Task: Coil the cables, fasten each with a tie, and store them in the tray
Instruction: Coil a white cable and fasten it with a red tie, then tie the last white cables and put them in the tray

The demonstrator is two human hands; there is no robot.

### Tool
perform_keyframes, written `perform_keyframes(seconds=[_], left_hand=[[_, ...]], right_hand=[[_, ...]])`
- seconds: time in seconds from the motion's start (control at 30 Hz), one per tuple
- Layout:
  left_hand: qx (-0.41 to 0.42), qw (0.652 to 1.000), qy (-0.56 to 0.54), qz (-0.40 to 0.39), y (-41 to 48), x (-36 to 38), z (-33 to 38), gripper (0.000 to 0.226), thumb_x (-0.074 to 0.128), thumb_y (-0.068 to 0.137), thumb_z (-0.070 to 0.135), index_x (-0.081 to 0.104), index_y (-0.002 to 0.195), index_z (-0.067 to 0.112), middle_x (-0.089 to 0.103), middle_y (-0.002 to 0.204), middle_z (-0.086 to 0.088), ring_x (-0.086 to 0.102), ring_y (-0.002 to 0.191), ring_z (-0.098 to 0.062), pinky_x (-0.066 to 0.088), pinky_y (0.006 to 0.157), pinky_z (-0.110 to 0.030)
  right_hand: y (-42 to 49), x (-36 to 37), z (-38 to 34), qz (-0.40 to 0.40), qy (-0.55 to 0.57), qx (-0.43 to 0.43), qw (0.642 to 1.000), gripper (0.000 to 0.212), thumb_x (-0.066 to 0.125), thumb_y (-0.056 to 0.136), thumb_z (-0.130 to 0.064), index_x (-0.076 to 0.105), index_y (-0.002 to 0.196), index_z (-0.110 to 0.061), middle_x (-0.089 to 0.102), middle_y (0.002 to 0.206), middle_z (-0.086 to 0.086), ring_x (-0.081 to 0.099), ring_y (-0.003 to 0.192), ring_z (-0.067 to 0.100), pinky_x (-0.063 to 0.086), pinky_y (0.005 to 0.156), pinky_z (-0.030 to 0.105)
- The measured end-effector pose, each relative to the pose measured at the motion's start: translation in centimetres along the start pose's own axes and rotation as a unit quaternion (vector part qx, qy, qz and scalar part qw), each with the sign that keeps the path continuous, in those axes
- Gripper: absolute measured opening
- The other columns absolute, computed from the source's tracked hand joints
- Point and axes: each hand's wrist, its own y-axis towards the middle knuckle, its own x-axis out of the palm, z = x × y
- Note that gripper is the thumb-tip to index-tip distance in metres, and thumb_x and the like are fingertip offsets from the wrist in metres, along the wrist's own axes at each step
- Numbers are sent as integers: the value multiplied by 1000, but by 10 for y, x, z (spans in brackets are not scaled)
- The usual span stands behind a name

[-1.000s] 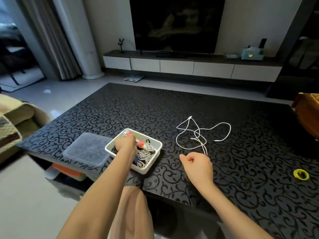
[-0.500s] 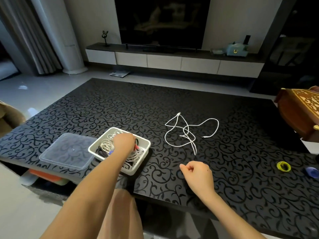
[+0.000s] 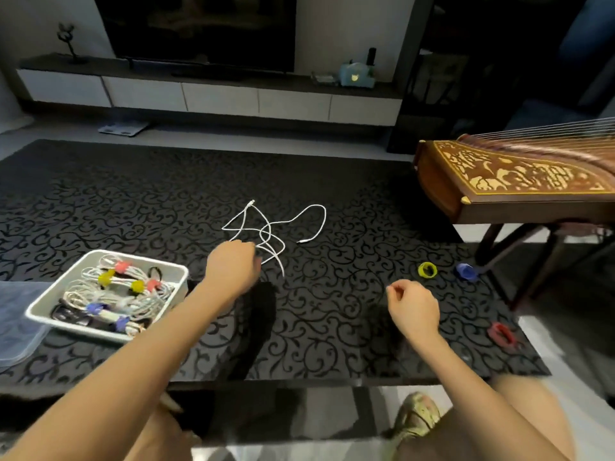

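Observation:
A loose white cable [image 3: 315, 217] lies tangled on the black patterned table [image 3: 332, 327]. My left hand [image 3: 233, 269] hovers at the cable's near loops, its fingertips hidden behind the hand, so a grip cannot be confirmed. To the right, my right hand [image 3: 412, 307] rests loosely curled above the table and holds nothing. The white tray [image 3: 141, 258] at the left holds several coiled cables [image 3: 116, 296] bound with red, yellow and blue ties. Loose on the table's right side lie a yellow tie [image 3: 427, 270], a blue tie [image 3: 466, 271] and a red tie [image 3: 502, 334].
A clear plastic lid [image 3: 13, 327] lies left of the tray at the table's edge. A wooden zither [image 3: 519, 181] on a stand juts in beyond the table's right side. A TV cabinet [image 3: 219, 98] lines the far wall.
My left hand has left the tray and moved right to the loose white cable. The view has swung right, bringing in the zither and the blue and red ties.

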Motion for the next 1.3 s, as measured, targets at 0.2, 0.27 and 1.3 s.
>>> perform_keyframes(seconds=[0.2,0.27,1.3], left_hand=[[-39,991,13,-127,13,38,23,41,54,94,32,47,123,4,54,127,-17,51,119,-33,42,95,-39],[-5,992,49,-115,11,43,21,26,45,93,14,52,117,4,57,122,-16,53,115,-33,43,93,-38],[70,910,-407,-23,-50,-105,-5,32,53,96,28,51,66,19,43,52,12,40,50,-5,29,53,-26]], right_hand=[[-3,6,18,-43,33,-24,998,22,52,95,-30,68,102,-18,69,97,1,63,88,18,39,66,25],[-8,11,4,-51,62,-55,995,21,53,94,-29,68,102,-18,69,99,0,63,92,18,41,73,26],[32,-101,-62,-146,-155,-128,969,71,57,89,-37,21,150,-30,40,145,8,41,130,30,34,102,40]])
